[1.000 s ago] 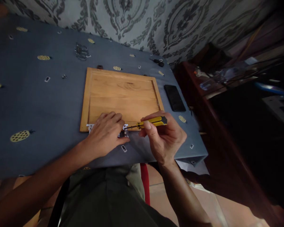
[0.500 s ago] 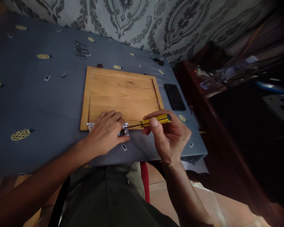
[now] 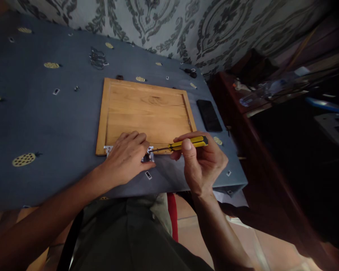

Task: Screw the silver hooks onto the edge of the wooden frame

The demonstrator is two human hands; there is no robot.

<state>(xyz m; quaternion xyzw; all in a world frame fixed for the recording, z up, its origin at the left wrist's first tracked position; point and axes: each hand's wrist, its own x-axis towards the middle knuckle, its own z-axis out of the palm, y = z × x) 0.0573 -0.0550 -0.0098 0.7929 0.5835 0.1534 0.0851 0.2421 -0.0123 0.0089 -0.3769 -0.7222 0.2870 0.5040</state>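
A wooden panel (image 3: 147,111) lies flat on a blue-grey patterned tablecloth (image 3: 45,120). A metal bracket (image 3: 150,153) sits along the panel's near edge. My left hand (image 3: 127,160) presses down on the bracket with curled fingers and covers most of it. My right hand (image 3: 200,162) grips a yellow and black screwdriver (image 3: 186,143). The screwdriver lies almost level, and its tip touches the bracket's right end.
A black phone (image 3: 209,115) lies right of the panel near the table's right edge. Small dark items (image 3: 190,71) and a wire object (image 3: 97,60) lie at the far side by a patterned wall. A dark cluttered shelf (image 3: 260,94) stands to the right.
My right hand and the screwdriver handle have shifted slightly to the right and turned a little. My left hand stays on the bracket.
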